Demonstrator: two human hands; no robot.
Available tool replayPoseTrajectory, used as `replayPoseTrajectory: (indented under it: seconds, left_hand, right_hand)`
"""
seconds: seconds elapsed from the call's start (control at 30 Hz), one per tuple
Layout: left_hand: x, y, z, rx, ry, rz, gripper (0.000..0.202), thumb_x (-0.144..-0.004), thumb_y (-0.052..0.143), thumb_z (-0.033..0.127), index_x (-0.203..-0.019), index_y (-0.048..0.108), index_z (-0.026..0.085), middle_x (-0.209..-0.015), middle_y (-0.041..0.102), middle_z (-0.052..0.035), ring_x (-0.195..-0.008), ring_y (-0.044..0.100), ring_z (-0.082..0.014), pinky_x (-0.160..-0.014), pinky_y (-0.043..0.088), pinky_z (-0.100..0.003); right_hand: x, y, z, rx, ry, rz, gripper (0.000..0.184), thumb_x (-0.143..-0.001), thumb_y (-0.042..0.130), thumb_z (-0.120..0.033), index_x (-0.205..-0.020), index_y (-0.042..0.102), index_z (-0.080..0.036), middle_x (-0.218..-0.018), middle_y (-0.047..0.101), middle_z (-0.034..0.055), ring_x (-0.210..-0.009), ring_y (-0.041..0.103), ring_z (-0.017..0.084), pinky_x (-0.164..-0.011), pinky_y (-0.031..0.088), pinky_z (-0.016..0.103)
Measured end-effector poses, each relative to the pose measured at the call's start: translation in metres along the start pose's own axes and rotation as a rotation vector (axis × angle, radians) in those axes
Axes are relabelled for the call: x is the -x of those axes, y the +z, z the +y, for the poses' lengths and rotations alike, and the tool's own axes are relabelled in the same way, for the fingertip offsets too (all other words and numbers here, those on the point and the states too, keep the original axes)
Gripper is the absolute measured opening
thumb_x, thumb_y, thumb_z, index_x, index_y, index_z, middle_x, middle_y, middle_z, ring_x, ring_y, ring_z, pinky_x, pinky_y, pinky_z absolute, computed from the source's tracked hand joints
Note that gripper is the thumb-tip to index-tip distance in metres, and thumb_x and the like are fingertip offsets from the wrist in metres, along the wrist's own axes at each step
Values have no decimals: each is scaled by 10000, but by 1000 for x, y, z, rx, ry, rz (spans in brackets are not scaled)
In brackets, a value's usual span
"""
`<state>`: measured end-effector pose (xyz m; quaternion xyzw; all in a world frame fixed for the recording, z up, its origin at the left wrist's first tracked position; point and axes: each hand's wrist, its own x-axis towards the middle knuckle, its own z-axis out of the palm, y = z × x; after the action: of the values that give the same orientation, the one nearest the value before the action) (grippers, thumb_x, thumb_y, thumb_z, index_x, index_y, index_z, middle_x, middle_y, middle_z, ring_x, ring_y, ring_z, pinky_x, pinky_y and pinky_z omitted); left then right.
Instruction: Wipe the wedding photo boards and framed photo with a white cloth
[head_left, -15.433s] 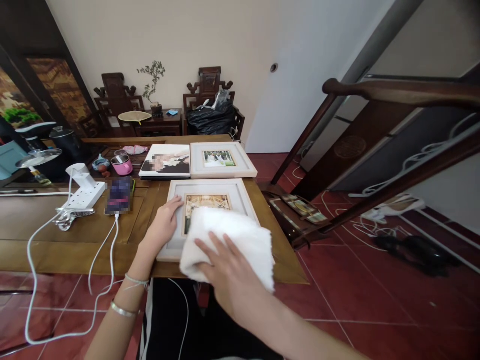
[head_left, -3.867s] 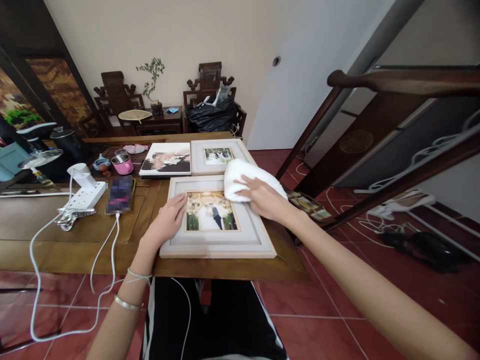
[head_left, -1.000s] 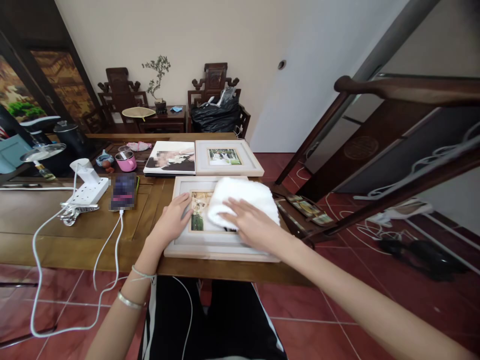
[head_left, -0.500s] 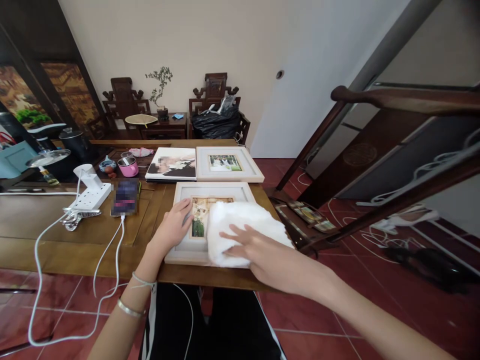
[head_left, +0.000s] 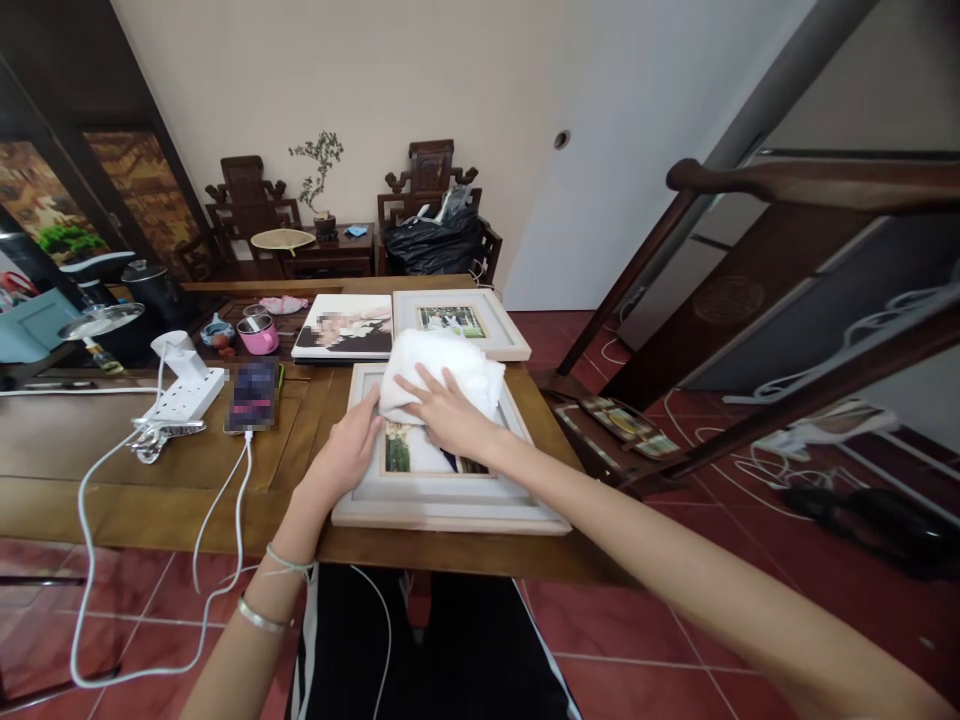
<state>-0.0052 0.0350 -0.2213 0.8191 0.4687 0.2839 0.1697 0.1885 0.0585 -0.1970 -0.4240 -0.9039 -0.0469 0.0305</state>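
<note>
A light wooden picture frame with a photo behind its glass lies flat at the table's near edge. My left hand rests on its left border, fingers stretched out and lying along it, gripping nothing. My right hand presses a folded white cloth against the frame's upper part, its spread fingers on top of the cloth. The cloth covers the top of the photo and reaches over the frame's far edge. Just behind lie a second picture frame and a photo album with a picture on its cover.
Left on the wooden table are a charging phone, a white power strip with trailing cables, a pink cup and a lidded pan. A dark wooden chair stands close at the right.
My right hand has slid the white cloth from the frame's lower right up and left to its far edge, uncovering the lower right corner. My left hand has barely moved.
</note>
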Motion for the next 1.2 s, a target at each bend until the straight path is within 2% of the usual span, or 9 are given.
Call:
replayPoseTrajectory:
  seconds: [0.1, 0.23, 0.33, 0.43, 0.57, 0.7, 0.8, 1.0, 1.2]
  left_hand:
    - [0, -1, 1, 8, -19, 3, 508, -950, 249, 354, -1424, 182, 185, -1447, 327, -105, -1313, 337, -217, -1059, 307, -409]
    - [0, -1, 4, -14, -31, -11, 474, -948, 247, 380, -1377, 311, 189, -1412, 392, -94, -1292, 371, -223, -1061, 307, -415]
    - [0, -2, 6, -27, -33, -5, 484, -943, 252, 409, -1358, 351, 181, -1422, 378, -89, -1307, 348, -229, -1066, 306, -419]
    - [1, -3, 7, -15, -6, 13, 507, -944, 237, 412, -1379, 316, 163, -1449, 331, -86, -1338, 290, -205, -1099, 257, -386]
    - [1, -3, 6, 11, 18, 5, 532, -948, 216, 410, -1421, 203, 168, -1483, 255, -77, -1361, 232, -185, -1117, 209, -377]
    - [1, -1, 3, 13, -6, 16, 549, -942, 211, 438, -1434, 150, 202, -1503, 196, -62, -1376, 184, -211, -1109, 216, -420]
    - [2, -2, 2, 11, -22, -6, 544, -940, 176, 456, -1434, 160, 229, -1508, 181, -48, -1379, 170, -229, -1101, 218, -450]
    - [4, -5, 5, -33, -60, -58, 551, -940, 175, 459, -1418, 228, 191, -1482, 257, -83, -1369, 204, -234, -1087, 247, -447]
    - [1, 0, 6, -170, -42, -90, 450, -938, 278, 384, -1300, 444, 173, -1418, 378, -108, -1333, 295, -245, -1033, 335, -457]
  right_hand:
    - [14, -12, -12, -105, -94, -68, 642, -650, 411, 56, -1236, 533, -176, -1468, 264, 71, -1351, 114, 365, -1006, 201, 646]
    - [54, -38, -26, -310, -273, -177, 683, -614, 375, 82, -1161, 588, -267, -1423, 364, -5, -1355, 176, 280, -1051, 206, 572]
    - [66, -49, -25, -410, -343, -243, 707, -622, 347, 87, -1178, 565, -291, -1349, 472, -16, -1347, 226, 195, -1075, 247, 462]
    - [49, -40, -19, -340, -220, -182, 697, -650, 353, 76, -1254, 501, -238, -1390, 420, 32, -1353, 201, 214, -1075, 250, 461]
    - [4, -15, -20, -165, -49, -50, 623, -692, 404, 53, -1265, 489, -177, -1489, 209, 66, -1356, 96, 350, -1036, 184, 618]
    - [-9, -8, -35, -139, -59, -77, 571, -701, 422, 44, -1221, 538, -162, -1462, 280, 94, -1338, 114, 404, -999, 192, 667]
    - [11, -19, -47, -202, -157, -152, 565, -686, 443, 37, -1190, 568, -184, -1412, 376, 97, -1341, 133, 386, -1005, 198, 656]
    - [71, -53, -52, -445, -334, -218, 638, -635, 363, 67, -1123, 595, -273, -1405, 393, -41, -1366, 146, 227, -1094, 161, 513]
    - [110, -69, -20, -427, -147, -292, 636, -578, 343, 66, -1024, 655, -262, -1275, 545, -22, -1306, 323, 186, -1057, 302, 391]
